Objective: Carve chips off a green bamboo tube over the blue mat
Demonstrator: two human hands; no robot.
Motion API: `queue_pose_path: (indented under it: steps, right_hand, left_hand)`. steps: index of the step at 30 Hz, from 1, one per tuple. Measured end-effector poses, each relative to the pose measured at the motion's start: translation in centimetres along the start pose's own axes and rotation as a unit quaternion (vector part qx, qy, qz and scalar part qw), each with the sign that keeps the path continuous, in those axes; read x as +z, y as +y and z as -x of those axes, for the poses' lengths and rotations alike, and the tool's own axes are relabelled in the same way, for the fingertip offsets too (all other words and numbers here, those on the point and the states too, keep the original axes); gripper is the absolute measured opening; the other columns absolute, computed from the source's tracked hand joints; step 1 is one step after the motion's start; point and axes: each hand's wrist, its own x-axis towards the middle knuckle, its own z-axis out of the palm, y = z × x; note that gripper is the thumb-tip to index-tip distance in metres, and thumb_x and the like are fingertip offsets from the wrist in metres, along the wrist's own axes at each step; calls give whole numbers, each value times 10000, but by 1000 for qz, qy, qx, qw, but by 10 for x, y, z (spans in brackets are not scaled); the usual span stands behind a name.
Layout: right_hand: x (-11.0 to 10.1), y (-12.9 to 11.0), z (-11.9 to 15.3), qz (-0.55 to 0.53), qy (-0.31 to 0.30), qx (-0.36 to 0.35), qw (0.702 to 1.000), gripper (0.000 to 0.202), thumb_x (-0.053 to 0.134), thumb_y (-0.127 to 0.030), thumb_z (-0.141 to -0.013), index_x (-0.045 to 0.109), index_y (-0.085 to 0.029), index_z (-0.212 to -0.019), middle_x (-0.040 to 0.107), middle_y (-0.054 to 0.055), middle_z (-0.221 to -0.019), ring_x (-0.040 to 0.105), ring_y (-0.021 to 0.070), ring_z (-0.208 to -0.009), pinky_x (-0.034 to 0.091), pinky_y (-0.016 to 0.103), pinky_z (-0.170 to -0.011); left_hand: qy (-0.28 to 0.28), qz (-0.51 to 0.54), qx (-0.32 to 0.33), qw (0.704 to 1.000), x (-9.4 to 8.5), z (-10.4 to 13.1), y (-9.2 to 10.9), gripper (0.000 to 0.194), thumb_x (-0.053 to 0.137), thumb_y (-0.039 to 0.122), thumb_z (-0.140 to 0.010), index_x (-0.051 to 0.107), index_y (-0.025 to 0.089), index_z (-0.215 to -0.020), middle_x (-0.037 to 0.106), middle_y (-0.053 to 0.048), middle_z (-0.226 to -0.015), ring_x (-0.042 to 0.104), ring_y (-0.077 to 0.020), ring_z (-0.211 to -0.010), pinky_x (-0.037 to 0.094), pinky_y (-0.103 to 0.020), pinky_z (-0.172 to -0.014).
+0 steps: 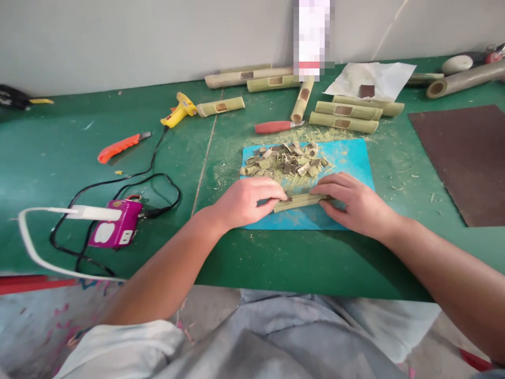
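Observation:
A short bamboo tube (302, 202) lies sideways over the near part of a blue mat (355, 158). My left hand (252, 199) is closed on its left end, thumb and fingertips pinched near a small dark patch on top. At the other end, my right hand (351, 200) grips the tube between thumb and fingers. Just beyond it, a heap of bamboo chips (290, 160) and shavings covers the mat's far left part. Behind the mat lies a red-handled knife (276, 126).
Bamboo tubes with cut windows (343, 123) lie along the back, some beside white paper (369, 79). Leftward are a yellow glue gun (179, 110), an orange utility knife (122, 147) and a purple power adapter (118, 223) with loose cords. A brown sheet (465, 158) is at right.

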Motion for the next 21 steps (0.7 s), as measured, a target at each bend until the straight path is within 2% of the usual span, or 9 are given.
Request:
queue_pose_path:
  steps: [4,9,14,21]
  right_hand:
    - [-1,2,-1,-6,3,-4,1000,275,510,-176,-899,656,-215,-1128,667,101,-1095,615,222,-1027,523,407,-917]
    - [-1,2,-2,-18,5,1,1000,276,524,-175,-892,659,-210,-1130,673,98,-1093,614,224,-1037,524,406,-918]
    - [0,2,-2,-16,7,3,1000,276,512,-193,-898,660,-232,-1127,670,91,-1095,618,223,-1033,523,408,-916]
    - [1,3,-1,-13,8,7,1000,286,541,-210,-891,668,-229,-1146,678,95,-1097,617,232,-1037,523,418,-922]
  left_hand:
    - [-15,8,7,1000,-2,0,1,178,549,220,-937,716,197,-994,737,-71,-1014,695,-172,-910,557,-298,-849]
    - [18,5,-15,1000,2,-2,5,145,574,201,-937,717,175,-940,717,-66,-921,668,-153,-837,533,-276,-791]
    - [44,12,-55,997,6,-3,9,132,621,180,-898,708,173,-996,677,-46,-847,625,-126,-741,506,-245,-706]
    - [56,7,-59,997,12,-4,11,95,634,162,-882,723,177,-914,650,-33,-798,600,-127,-725,483,-253,-688]
